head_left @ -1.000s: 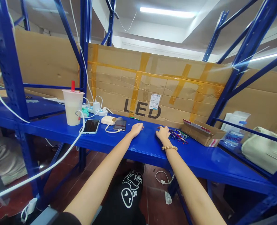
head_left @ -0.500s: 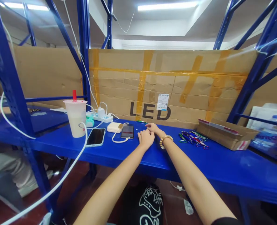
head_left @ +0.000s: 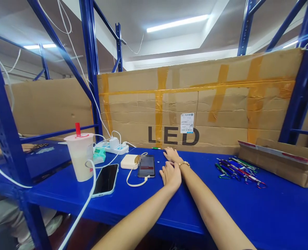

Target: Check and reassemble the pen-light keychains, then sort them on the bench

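My left hand (head_left: 171, 176) rests on the blue tabletop with its fingers loosely stretched out, touching or nearly touching my right wrist. Just beyond it lies my right hand (head_left: 172, 155), palm down and fingers extended, with a beaded bracelet (head_left: 185, 164) on the wrist. Neither hand appears to hold anything. A small green carabiner-like piece (head_left: 156, 148) is near the right fingertips, too small to make out fully. Left of my left hand is a dark phone (head_left: 146, 166) with a white cable plugged in, next to a cream power bank (head_left: 129, 161).
A second phone (head_left: 105, 180), a drink cup (head_left: 81, 156) and a power strip (head_left: 117, 148) stand at left. On the right are a pile of coloured metal clips (head_left: 238, 169) and an open cardboard box (head_left: 279, 159). A large cardboard sheet (head_left: 135, 111) backs the table.
My view has tilted up and moved closer to the tabletop. My left hand has slid back from my right hand's fingers toward its wrist. The right fingers now lie more stretched out.
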Demonstrator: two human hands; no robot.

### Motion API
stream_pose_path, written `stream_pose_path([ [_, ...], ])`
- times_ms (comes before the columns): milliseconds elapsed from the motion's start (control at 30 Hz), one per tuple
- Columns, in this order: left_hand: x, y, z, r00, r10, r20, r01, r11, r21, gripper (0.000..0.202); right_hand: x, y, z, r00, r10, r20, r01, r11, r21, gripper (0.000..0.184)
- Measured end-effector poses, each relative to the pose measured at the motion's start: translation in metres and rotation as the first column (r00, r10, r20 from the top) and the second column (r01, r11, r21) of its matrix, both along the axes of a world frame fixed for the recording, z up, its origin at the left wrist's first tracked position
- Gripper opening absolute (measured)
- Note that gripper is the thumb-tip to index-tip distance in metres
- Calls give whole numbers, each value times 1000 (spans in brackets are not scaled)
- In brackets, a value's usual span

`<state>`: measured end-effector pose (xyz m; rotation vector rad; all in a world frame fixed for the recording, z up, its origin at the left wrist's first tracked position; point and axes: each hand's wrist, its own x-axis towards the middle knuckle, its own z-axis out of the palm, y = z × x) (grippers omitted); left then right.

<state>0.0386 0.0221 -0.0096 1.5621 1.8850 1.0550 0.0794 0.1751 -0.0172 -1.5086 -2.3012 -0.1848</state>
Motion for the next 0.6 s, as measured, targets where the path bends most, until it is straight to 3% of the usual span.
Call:
stream_pose_path([
  [167, 0, 1, 0, 995, 29, 96, -28, 1000, -6, 24, -8, 3, 5, 998, 57, -31, -56, 997, 49, 36],
  [367, -4, -1, 3, 945, 183, 271, -198, 980, 31, 27, -59, 13, 24, 968, 250, -12, -247, 964, 96, 35],
  [467, -3, 0, 4, 906, 258, 335, -298, 952, 73, 30, -76, 19, 21, 956, 290, 38, -291, 956, 46, 30],
  [600, 0, 2, 4, 895, 274, 352, -322, 943, 85, 27, -71, 21, 10, 966, 255, 53, -257, 965, 46, 29],
])
